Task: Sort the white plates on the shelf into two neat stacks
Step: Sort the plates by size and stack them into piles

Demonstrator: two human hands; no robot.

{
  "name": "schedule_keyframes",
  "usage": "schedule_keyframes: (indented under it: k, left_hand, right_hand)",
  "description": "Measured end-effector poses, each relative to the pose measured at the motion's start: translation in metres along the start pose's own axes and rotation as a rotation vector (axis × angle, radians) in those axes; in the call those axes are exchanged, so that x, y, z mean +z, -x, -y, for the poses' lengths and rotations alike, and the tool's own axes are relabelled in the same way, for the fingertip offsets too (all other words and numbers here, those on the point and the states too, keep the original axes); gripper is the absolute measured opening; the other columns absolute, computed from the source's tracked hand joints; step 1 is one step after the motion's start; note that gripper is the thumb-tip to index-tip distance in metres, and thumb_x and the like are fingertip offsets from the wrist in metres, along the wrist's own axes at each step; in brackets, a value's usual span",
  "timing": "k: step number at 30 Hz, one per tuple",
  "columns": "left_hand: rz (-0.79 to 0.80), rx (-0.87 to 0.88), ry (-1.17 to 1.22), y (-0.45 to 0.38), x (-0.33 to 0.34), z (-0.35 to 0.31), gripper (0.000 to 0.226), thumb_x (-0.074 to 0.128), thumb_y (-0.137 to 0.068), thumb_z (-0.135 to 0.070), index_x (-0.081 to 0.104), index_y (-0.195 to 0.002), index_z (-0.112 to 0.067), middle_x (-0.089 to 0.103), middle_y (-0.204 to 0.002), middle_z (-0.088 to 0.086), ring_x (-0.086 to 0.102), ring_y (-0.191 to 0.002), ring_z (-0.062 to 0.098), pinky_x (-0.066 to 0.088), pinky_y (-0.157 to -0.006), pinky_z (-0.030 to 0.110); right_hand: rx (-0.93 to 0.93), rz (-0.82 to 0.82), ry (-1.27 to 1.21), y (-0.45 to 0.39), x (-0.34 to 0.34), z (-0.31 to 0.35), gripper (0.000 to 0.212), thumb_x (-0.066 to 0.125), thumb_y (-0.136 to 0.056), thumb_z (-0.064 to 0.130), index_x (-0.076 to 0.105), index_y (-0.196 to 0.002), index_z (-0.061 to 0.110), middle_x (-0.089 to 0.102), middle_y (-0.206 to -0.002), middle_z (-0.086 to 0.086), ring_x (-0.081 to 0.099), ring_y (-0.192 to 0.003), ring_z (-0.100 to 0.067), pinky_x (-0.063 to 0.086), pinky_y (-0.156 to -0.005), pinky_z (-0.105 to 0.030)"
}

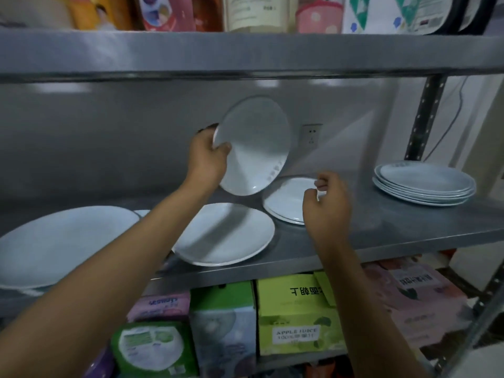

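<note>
One white plate [255, 144] is held tilted by its rim in the left hand [208, 156], above the small stack [289, 199] right under the loosely curled, empty right hand [326, 207], so that pile's closest.

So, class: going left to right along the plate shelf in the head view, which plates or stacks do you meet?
Large plate → front plate → held plate → small stack → tall stack.
</note>
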State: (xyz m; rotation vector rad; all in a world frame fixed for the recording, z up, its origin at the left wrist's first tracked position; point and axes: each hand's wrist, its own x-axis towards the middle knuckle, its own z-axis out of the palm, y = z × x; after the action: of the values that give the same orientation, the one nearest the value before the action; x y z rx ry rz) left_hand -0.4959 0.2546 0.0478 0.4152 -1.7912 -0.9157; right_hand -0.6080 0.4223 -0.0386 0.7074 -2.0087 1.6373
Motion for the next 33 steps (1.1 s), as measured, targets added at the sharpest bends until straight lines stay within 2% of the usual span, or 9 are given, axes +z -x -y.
schedule_keyframes:
  k: [3,6,9,13,19,22,25,28,33]
  left_hand:
    - [-0.049,-0.102,0.033,-0.009,-0.033,0.02,0.031,0.063,-0.084,0.001,0.063,-0.114,-0.006,0.067,-0.102,0.004,0.064,-0.092,0.022,0.049,-0.069,0.021]
    - [-0.054,-0.204,-0.023,-0.013,-0.056,0.038,0.035,0.066,-0.082,0.0,0.059,-0.116,-0.006,0.064,-0.105,0.008,0.063,-0.094,0.027,0.048,-0.071,0.029]
    - [0.031,-0.321,-0.035,-0.012,-0.069,0.055,0.047,0.068,-0.083,-0.001,0.054,-0.127,-0.008,0.061,-0.113,0.011,0.062,-0.099,0.03,0.051,-0.081,0.037]
    - [0.128,-0.367,-0.042,-0.004,-0.071,0.066,0.041,0.065,-0.081,0.007,0.06,-0.121,-0.002,0.062,-0.102,0.01,0.063,-0.094,0.03,0.052,-0.086,0.042]
    - [0.288,-0.603,-0.014,-0.008,-0.071,0.087,0.036,0.065,-0.083,0.006,0.064,-0.118,-0.001,0.067,-0.106,0.017,0.064,-0.092,0.029,0.053,-0.078,0.04]
    - [0.356,-0.543,-0.24,-0.014,-0.068,0.101,0.028,0.07,-0.082,0.0,0.068,-0.109,0.001,0.067,-0.1,0.015,0.064,-0.093,0.029,0.053,-0.086,0.042]
    - [0.459,-0.446,-0.475,-0.014,-0.064,0.103,0.023,0.068,-0.082,-0.004,0.069,-0.103,0.004,0.066,-0.093,0.016,0.063,-0.089,0.027,0.048,-0.076,0.034]
    - [0.601,-0.398,-0.68,-0.012,-0.058,0.102,0.026,0.061,-0.085,-0.006,0.066,-0.106,0.008,0.066,-0.11,0.024,0.062,-0.104,0.036,0.05,-0.08,0.036]
    - [0.711,-0.354,-0.889,-0.008,-0.056,0.103,0.025,0.055,-0.087,-0.011,0.064,-0.103,0.007,0.064,-0.114,0.021,0.061,-0.103,0.035,0.046,-0.074,0.032]
  right_hand:
    - [-0.031,0.031,-0.014,0.005,0.011,0.013,0.032,0.054,-0.084,0.01,0.057,-0.116,0.013,0.06,-0.103,0.001,0.057,-0.095,-0.019,0.041,-0.08,-0.027]
    - [-0.046,0.077,-0.035,0.008,0.021,0.021,0.036,0.054,-0.084,0.01,0.054,-0.12,0.014,0.059,-0.105,-0.001,0.056,-0.099,-0.02,0.045,-0.084,-0.033]
    - [-0.024,0.098,-0.041,0.01,0.028,0.029,0.042,0.054,-0.084,0.012,0.049,-0.126,0.015,0.058,-0.107,-0.001,0.056,-0.098,-0.018,0.047,-0.086,-0.037]
    - [-0.013,0.133,-0.023,0.014,0.034,0.032,0.058,0.055,-0.084,0.013,0.035,-0.138,0.015,0.056,-0.111,-0.002,0.055,-0.1,-0.018,0.046,-0.088,-0.035]
    - [0.061,0.159,0.015,0.017,0.035,0.027,0.062,0.054,-0.086,0.013,0.028,-0.142,0.018,0.054,-0.108,0.002,0.053,-0.092,-0.016,0.044,-0.082,-0.033]
    - [0.085,0.174,0.02,0.019,0.034,0.022,0.061,0.054,-0.087,0.014,0.028,-0.142,0.018,0.054,-0.11,0.0,0.053,-0.09,-0.017,0.04,-0.078,-0.031]
    - [0.103,0.166,0.019,0.021,0.033,0.018,0.06,0.054,-0.087,0.014,0.029,-0.141,0.018,0.054,-0.11,0.0,0.054,-0.09,-0.017,0.043,-0.078,-0.033]
    - [0.105,0.166,0.023,0.021,0.03,0.016,0.06,0.054,-0.087,0.014,0.029,-0.141,0.018,0.054,-0.11,-0.001,0.054,-0.09,-0.018,0.047,-0.081,-0.038]
    - [0.112,0.158,0.036,0.02,0.025,0.017,0.059,0.054,-0.086,0.015,0.03,-0.141,0.016,0.055,-0.11,-0.002,0.056,-0.09,-0.019,0.046,-0.081,-0.036]
